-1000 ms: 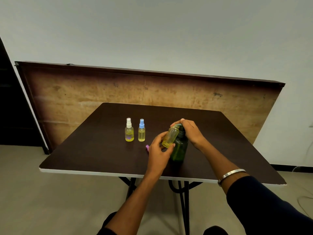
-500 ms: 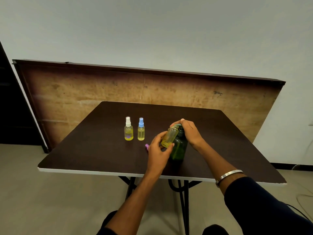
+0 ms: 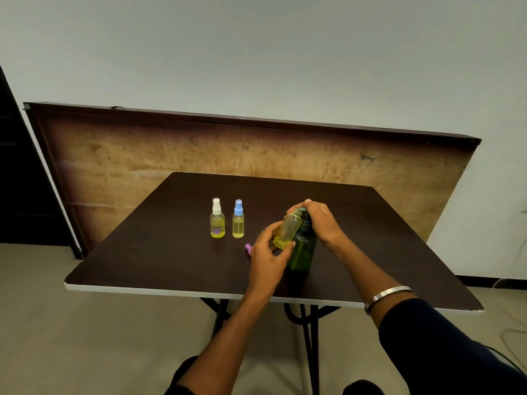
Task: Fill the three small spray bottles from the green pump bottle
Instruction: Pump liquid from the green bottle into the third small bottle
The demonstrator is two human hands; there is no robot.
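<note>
Green pump bottle standing upright on the dark table, toward the near edge, so using that as the anchor. Right hand curled down over its pump head, grasping the top. Left hand just left of it, fingers and thumb wrapped around an uncapped small spray bottle, tilted with its open neck up against the pump spout; yellowish liquid showing in the lower part. Pink cap lying on the table just left of the green bottle, mostly hidden behind the left hand. Further left and a bit back: blue-capped spray bottle and white-capped spray bottle, upright, side by side, both with yellow liquid inside. Silver bangle on the right wrist, dark sleeve below it. Big wooden board leaning on the wall behind the table.
</note>
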